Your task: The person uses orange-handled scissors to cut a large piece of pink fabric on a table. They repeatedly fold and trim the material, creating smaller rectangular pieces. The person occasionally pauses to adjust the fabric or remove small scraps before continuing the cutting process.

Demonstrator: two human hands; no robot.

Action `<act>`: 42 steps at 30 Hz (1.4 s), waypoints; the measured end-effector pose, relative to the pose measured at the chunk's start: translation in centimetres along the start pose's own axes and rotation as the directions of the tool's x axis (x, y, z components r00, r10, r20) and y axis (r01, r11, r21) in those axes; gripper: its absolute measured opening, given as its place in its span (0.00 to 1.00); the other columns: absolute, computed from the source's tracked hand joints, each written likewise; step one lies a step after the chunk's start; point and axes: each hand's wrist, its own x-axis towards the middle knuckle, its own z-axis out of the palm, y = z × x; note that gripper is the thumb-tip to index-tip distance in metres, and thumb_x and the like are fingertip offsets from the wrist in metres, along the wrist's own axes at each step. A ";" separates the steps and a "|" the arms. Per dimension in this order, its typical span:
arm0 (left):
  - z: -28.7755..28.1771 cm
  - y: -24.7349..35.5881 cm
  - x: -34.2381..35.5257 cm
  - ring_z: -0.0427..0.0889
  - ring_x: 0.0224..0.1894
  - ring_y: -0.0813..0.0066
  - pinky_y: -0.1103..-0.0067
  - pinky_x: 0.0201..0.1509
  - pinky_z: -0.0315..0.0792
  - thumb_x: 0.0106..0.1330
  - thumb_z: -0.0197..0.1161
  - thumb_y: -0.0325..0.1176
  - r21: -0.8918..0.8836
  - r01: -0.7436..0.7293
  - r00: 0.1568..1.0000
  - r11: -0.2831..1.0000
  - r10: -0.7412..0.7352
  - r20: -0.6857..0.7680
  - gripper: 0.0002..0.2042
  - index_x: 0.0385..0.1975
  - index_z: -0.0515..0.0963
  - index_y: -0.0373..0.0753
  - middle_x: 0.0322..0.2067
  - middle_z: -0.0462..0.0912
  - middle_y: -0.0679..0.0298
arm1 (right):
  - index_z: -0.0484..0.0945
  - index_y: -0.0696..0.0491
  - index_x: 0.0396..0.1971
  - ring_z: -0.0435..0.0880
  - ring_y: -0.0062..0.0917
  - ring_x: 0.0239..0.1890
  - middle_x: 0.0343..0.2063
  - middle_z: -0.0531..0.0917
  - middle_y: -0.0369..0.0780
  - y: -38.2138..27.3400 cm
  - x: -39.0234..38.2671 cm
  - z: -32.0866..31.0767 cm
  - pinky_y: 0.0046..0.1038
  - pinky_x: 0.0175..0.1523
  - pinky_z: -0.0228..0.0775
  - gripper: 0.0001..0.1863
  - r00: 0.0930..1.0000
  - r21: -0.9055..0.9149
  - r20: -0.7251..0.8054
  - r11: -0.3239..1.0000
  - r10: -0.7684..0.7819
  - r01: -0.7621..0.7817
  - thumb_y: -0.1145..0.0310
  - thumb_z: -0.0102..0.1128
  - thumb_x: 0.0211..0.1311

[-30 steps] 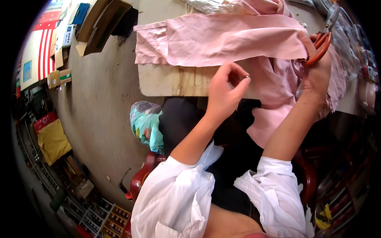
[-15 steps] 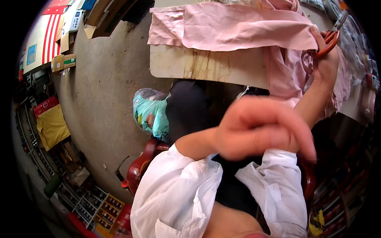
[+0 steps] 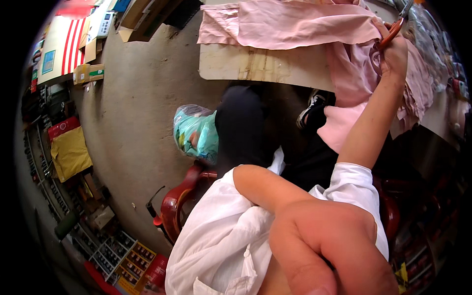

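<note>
Scissors with orange handles (image 3: 392, 34) are in my right hand (image 3: 395, 56), at the far right of the table, their metal blades pointing away past the top edge. The fingers of that hand also rest against a long piece of pink fabric (image 3: 300, 27) spread across the table. More pink fabric (image 3: 346, 73) hangs in folds over the near edge beside my right wrist. Close to the camera, low in the picture, my left hand (image 3: 329, 236) is bent inward with its fingers curled. No object shows in it, though the lower edge cuts off its fingertips.
The pale wooden table (image 3: 265, 64) has a stained near edge. Clear plastic bags (image 3: 427, 44) lie at its right. Beside my dark-trousered leg is a teal plastic bag (image 3: 199, 135). A red wooden chair arm (image 3: 179, 196) curves at left. Cardboard boxes (image 3: 88, 73) and shelving line the left side.
My left hand has come down and closer to the camera, off my right forearm. The table, fabric and right hand with the scissors appear a little higher in the picture.
</note>
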 end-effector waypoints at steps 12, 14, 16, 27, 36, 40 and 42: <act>3.5 -1.8 -1.2 0.70 0.15 0.81 0.84 0.17 0.62 0.64 0.58 0.35 0.241 0.072 0.992 0.968 -0.095 0.086 0.22 0.42 0.65 0.16 0.20 0.73 0.63 | 0.78 0.58 0.31 0.71 0.12 0.19 0.22 0.78 0.31 1.2 0.3 -0.1 0.14 0.23 0.60 0.09 0.998 0.012 -0.028 0.998 0.060 -0.060 0.71 0.67 0.53; 3.7 -1.1 -0.6 0.70 0.15 0.83 0.85 0.16 0.61 0.63 0.59 0.35 0.324 0.071 0.990 0.943 -0.106 0.091 0.21 0.41 0.66 0.17 0.19 0.72 0.65 | 0.77 0.57 0.30 0.71 0.13 0.18 0.21 0.77 0.30 1.4 0.6 -0.3 0.14 0.23 0.59 0.10 0.999 0.005 -0.016 0.999 0.047 -0.047 0.69 0.68 0.52; 4.3 0.4 -0.7 0.67 0.15 0.84 0.86 0.17 0.60 0.62 0.59 0.32 0.563 0.217 0.967 0.797 -0.099 -0.234 0.16 0.39 0.69 0.23 0.21 0.74 0.66 | 0.77 0.56 0.29 0.70 0.13 0.18 0.19 0.76 0.30 2.1 0.3 -0.2 0.15 0.22 0.58 0.10 1.000 -0.017 0.003 0.999 0.027 -0.027 0.68 0.68 0.52; -15.5 25.8 -4.4 0.72 0.50 0.54 0.68 0.53 0.69 0.47 0.68 0.38 -0.321 0.344 0.870 -0.882 0.428 -0.246 0.23 0.41 0.72 0.35 0.46 0.71 0.51 | 0.72 0.53 0.19 0.65 0.14 0.15 0.15 0.71 0.30 0.9 -1.2 -0.4 0.21 0.20 0.55 0.14 0.994 -0.244 -0.035 0.966 -0.101 0.089 0.65 0.70 0.50; -15.1 31.5 -6.2 0.78 0.31 0.59 0.70 0.41 0.72 0.53 0.65 0.35 0.207 0.845 0.502 -0.494 0.865 0.014 0.21 0.42 0.68 0.29 0.36 0.77 0.53 | 0.74 0.60 0.28 0.75 0.19 0.22 0.22 0.79 0.37 -1.2 -2.6 -0.7 0.23 0.26 0.67 0.13 0.990 -0.415 -0.047 0.904 -0.131 0.100 0.71 0.69 0.49; -13.6 20.3 -7.0 0.77 0.42 0.63 0.71 0.47 0.73 0.56 0.62 0.27 0.730 0.682 0.386 -0.034 0.865 -0.320 0.20 0.46 0.65 0.26 0.43 0.74 0.51 | 0.74 0.60 0.28 0.73 0.18 0.20 0.21 0.77 0.35 -1.3 -1.7 -1.7 0.22 0.24 0.64 0.12 0.996 -0.333 -0.073 0.942 -0.056 0.028 0.72 0.69 0.49; -14.3 16.8 -9.4 0.74 0.50 0.60 0.71 0.53 0.72 0.58 0.64 0.32 0.504 0.575 0.427 0.645 0.288 -0.857 0.27 0.53 0.60 0.25 0.51 0.68 0.45 | 0.73 0.58 0.26 0.67 0.15 0.17 0.18 0.73 0.32 -1.3 -2.0 -1.0 0.21 0.21 0.58 0.13 0.995 -0.310 -0.064 0.949 -0.076 0.053 0.69 0.70 0.49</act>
